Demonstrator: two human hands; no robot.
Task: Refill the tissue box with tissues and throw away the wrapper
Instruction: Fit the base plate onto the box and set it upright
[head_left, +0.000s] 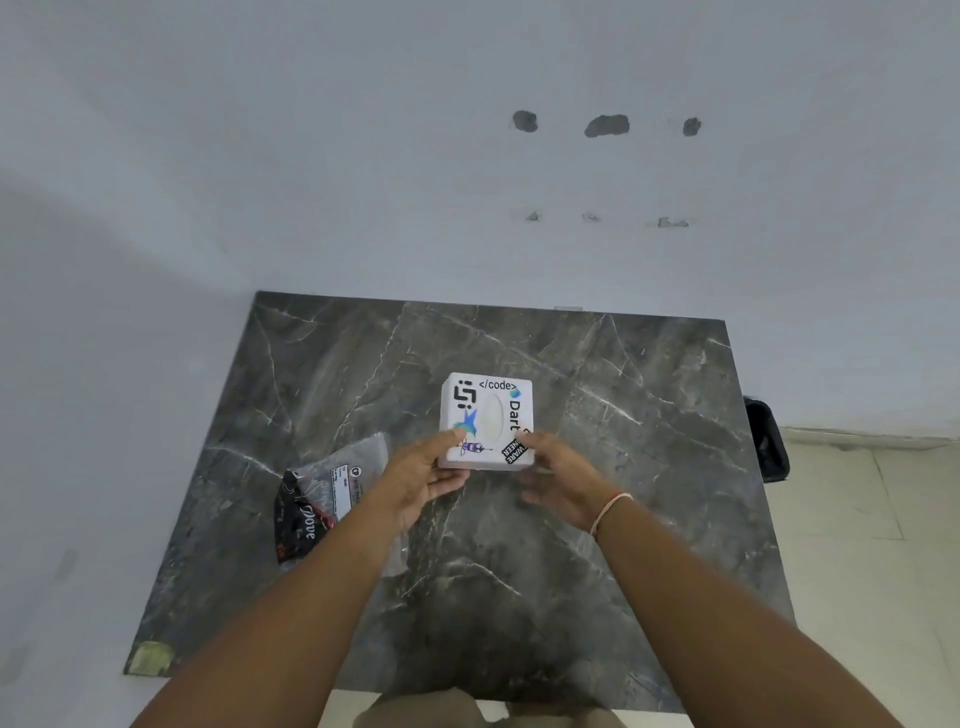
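Both hands at the near end of the sticker-covered tissue box.

The tissue box (487, 420) sits mid-table (649, 415), oval slot up; the left hand (423, 470) grips its near-left corner, thumb on top, while the right hand (558, 470) cups the near-right corner, fingers loosely curled, though I cannot tell if it presses. The wrapper (327, 493) lies at eight o'clock from the box, the black bin (768, 439) at three o'clock off the table's edge. I'd squeeze evenly from both sides before lifting or opening it.
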